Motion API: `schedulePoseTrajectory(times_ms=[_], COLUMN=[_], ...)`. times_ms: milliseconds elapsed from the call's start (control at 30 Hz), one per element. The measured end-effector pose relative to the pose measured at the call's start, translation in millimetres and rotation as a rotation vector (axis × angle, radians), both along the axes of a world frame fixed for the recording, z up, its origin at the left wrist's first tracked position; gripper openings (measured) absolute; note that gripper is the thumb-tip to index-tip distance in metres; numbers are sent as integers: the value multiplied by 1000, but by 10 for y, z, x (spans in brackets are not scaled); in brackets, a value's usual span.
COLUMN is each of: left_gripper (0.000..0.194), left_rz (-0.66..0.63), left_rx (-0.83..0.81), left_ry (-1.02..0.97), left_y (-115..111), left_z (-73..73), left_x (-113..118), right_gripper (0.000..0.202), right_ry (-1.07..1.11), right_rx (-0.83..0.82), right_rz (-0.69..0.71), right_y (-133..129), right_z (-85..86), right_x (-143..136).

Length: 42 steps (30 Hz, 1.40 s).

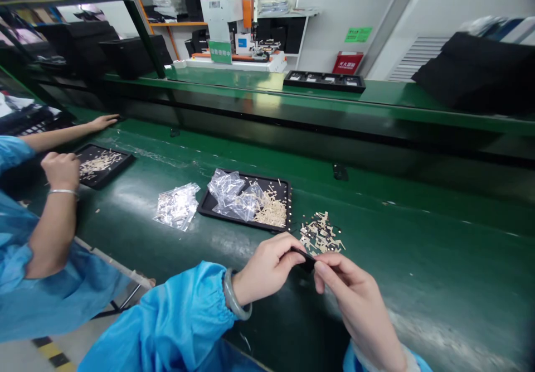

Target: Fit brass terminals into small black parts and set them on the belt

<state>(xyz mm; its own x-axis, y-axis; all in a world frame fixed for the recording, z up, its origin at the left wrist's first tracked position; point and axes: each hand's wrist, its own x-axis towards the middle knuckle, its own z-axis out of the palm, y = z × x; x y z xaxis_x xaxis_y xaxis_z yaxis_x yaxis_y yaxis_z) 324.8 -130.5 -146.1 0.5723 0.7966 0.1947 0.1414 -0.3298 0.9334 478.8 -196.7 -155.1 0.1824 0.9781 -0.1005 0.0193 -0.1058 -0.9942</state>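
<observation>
A black part [308,262] lies between the hands: the left hand [267,265] pinches one end, the right hand [357,291] the other; pale pieces [321,233] lie just beyond.

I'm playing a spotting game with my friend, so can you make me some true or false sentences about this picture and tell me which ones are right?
1. The left hand pinches a small black part. True.
2. The grey-green bangle is on the person's right wrist. False: it is on the left wrist.
3. Clear plastic bags lie in the black tray nearest the person's hands. True.
4. The mixed pile of beige and black pieces is inside that tray. False: it lies on the green worktop, to the tray's right.
5. The co-worker's sleeve is blue. True.
</observation>
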Motion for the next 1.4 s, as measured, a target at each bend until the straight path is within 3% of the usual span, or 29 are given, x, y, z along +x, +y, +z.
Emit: schedulePoseTrajectory(times_ms=[200,600,1400], left_gripper=[14,15,14], left_rz=[-80,-180,-250], left_rx=[103,278,564], left_ry=[81,239,414], left_y=[69,145,153], left_z=[19,73,57], left_x=[-57,-124,-157], right_gripper=[18,19,24], right_ry=[147,226,168], right_rx=[-77,-164,-221], right_rz=[15,119,235], right_y=[10,52,67], right_z=[51,56,61], right_x=[-24,-9,27])
